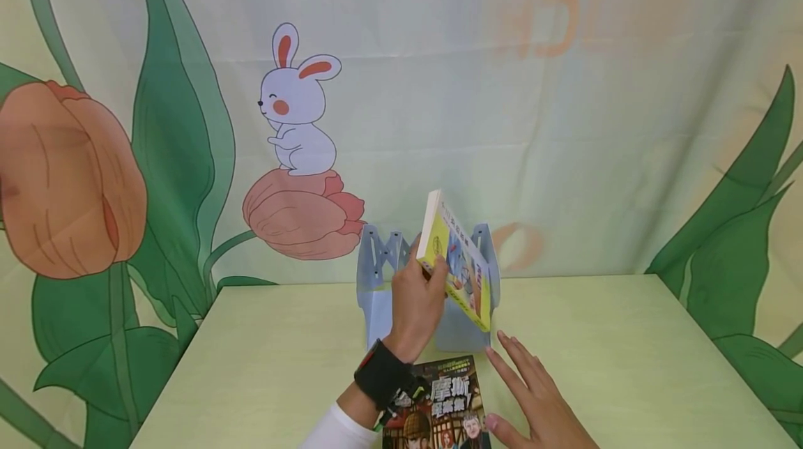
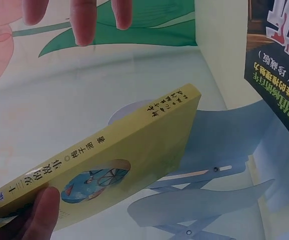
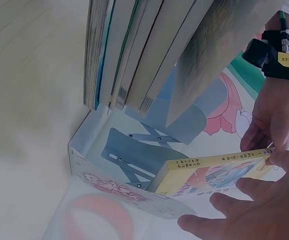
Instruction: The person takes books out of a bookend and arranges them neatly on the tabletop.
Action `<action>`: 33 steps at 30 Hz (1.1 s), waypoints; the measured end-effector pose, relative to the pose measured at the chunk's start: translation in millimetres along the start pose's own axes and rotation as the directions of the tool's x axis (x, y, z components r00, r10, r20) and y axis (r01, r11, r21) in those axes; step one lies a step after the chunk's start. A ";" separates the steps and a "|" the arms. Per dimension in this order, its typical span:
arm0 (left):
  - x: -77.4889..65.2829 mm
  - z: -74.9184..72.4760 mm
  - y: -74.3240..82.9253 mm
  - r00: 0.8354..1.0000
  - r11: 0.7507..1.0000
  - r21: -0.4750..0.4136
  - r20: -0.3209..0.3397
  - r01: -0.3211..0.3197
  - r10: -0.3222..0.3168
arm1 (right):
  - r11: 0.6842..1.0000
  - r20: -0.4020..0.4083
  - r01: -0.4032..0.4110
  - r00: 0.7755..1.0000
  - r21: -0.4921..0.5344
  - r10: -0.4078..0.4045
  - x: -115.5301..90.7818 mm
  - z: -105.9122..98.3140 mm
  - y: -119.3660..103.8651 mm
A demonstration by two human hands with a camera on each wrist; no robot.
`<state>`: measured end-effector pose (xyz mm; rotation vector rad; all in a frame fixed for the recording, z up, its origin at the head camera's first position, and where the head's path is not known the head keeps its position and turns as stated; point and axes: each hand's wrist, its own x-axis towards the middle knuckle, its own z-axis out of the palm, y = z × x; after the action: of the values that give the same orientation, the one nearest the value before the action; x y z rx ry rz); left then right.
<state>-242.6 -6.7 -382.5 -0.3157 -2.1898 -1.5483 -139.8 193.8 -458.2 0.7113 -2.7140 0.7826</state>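
My left hand (image 1: 419, 302) pinches a yellow book (image 1: 461, 264) near one end, thumb on its cover. The book is tilted above a pale blue folding bookend (image 1: 376, 320). In the left wrist view the thumb (image 2: 44, 212) presses the yellow book (image 2: 109, 155), while other fingers (image 2: 83, 22) extend away from it. My right hand (image 1: 536, 393) is spread just below and right of the book; contact is unclear. In the right wrist view its fingers (image 3: 224, 205) are straight beside the yellow book (image 3: 209, 172). A black-covered book (image 1: 439, 400) lies in front of the bookend.
Several books (image 3: 139, 55) show their page edges together in the right wrist view. The bookend has crossed slats (image 3: 139, 137) and upright end plates. A pale green table (image 1: 270, 358) meets a printed curtain (image 1: 433, 86) behind.
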 end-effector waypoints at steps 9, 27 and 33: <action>-2.0 -5.5 3.0 0.999 1.000 -0.009 -0.032 -0.015 0.015 | 1.000 0.008 -0.013 1.000 0.015 0.013 1.3 -0.8 -1.8; -1.2 -15.2 8.8 0.996 0.999 -0.026 -0.075 -0.048 0.046 | 1.000 -0.026 0.013 1.000 -0.012 -0.013 4.4 -4.4 -4.8; -3.6 -20.3 9.4 0.995 0.998 -0.024 -0.080 -0.064 0.062 | 0.998 -0.052 0.062 0.997 0.003 -0.062 9.2 -8.8 -7.0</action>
<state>-231.0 -22.2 -370.7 -0.3225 -2.0806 -1.5311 -143.4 190.0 -444.6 0.7615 -2.6313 0.7824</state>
